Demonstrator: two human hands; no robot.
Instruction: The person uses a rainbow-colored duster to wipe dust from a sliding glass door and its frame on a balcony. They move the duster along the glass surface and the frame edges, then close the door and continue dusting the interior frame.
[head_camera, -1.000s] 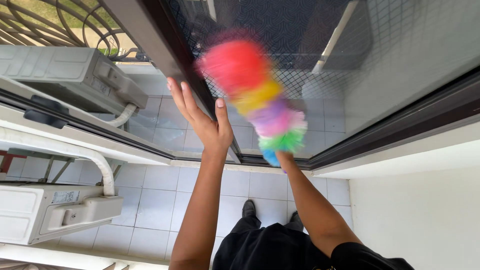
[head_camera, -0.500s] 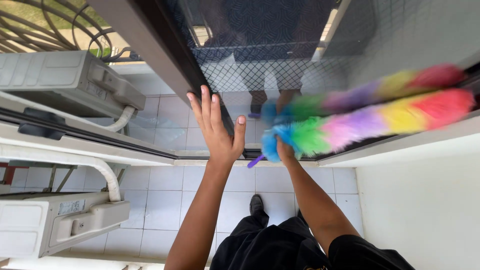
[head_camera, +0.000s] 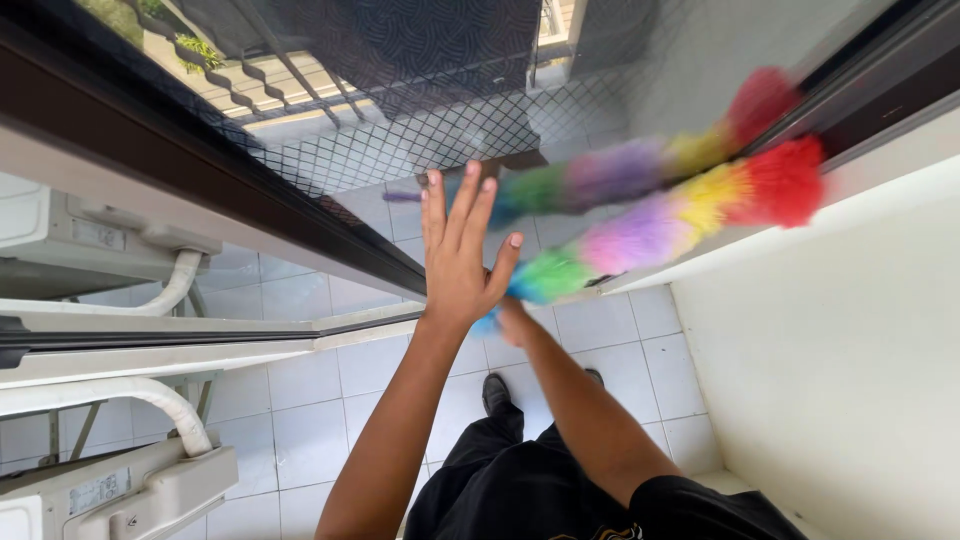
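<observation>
Rainbow feather duster (head_camera: 660, 225) lies blurred along the glass pane (head_camera: 640, 90), its red tip far right by the dark frame (head_camera: 860, 90). The right hand (head_camera: 512, 322), mostly hidden, seems closed on its handle; the left hand (head_camera: 460, 255) presses flat, fingers spread, against the glass. Long, light, overlapping strokes would serve best here.
</observation>
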